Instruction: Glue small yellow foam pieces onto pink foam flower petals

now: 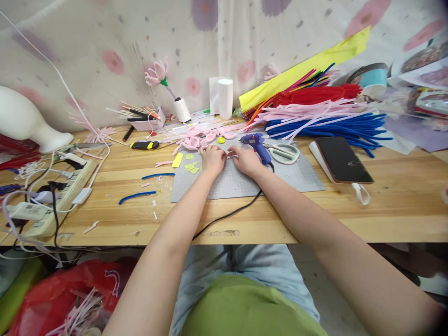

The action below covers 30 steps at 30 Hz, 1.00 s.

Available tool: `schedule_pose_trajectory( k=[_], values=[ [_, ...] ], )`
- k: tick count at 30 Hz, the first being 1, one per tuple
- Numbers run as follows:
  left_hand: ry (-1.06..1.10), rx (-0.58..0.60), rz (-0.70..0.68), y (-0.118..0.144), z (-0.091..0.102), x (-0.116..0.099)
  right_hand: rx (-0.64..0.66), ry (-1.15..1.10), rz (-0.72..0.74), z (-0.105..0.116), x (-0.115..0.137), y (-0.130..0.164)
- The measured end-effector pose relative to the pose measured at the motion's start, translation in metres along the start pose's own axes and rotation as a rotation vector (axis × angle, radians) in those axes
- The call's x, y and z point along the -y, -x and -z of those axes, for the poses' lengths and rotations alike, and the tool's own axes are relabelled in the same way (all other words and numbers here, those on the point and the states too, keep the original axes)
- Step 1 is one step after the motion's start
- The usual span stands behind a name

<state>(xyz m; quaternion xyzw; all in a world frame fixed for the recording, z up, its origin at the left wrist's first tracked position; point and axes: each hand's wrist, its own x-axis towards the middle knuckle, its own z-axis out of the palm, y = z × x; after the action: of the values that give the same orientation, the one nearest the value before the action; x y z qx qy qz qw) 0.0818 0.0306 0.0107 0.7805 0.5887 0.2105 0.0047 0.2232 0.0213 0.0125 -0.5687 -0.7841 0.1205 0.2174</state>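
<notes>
Both my hands rest on the grey cutting mat [301, 175], close together. My left hand [213, 159] has its fingers curled around a small pink piece, mostly hidden. My right hand [245, 160] pinches a thin pale stem or wire that runs between the two hands. Pink petal shapes [196, 140] lie just beyond my fingers. A blue glue gun [258, 143] lies right beside my right hand, its black cord [227, 215] trailing toward me. White-handled scissors [285, 152] lie on the mat to the right.
Bundles of blue [332, 128], pink and red [315, 95] pipe cleaners pile at the back right. A phone [343, 159] lies right of the mat. A power strip [52, 196] with plugs sits left. Blue pipe cleaner pieces [136, 196], a utility knife [144, 145] and a thread spool [182, 109] are nearby.
</notes>
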Motion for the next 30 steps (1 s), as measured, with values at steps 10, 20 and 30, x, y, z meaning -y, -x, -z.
schedule_pose_trajectory(
  k=[10, 20, 30],
  values=[
    [0.012, -0.052, 0.061, 0.001, 0.009, 0.011, 0.001, -0.002, -0.006, -0.001, -0.001, 0.0],
    [0.248, -0.033, 0.265, 0.014, 0.039, 0.026, -0.125, -0.048, 0.076, -0.001, 0.0, -0.001],
    [0.463, -0.055, 0.351, 0.026, 0.031, 0.025, -0.069, -0.131, 0.189, -0.007, 0.017, -0.002]
  ],
)
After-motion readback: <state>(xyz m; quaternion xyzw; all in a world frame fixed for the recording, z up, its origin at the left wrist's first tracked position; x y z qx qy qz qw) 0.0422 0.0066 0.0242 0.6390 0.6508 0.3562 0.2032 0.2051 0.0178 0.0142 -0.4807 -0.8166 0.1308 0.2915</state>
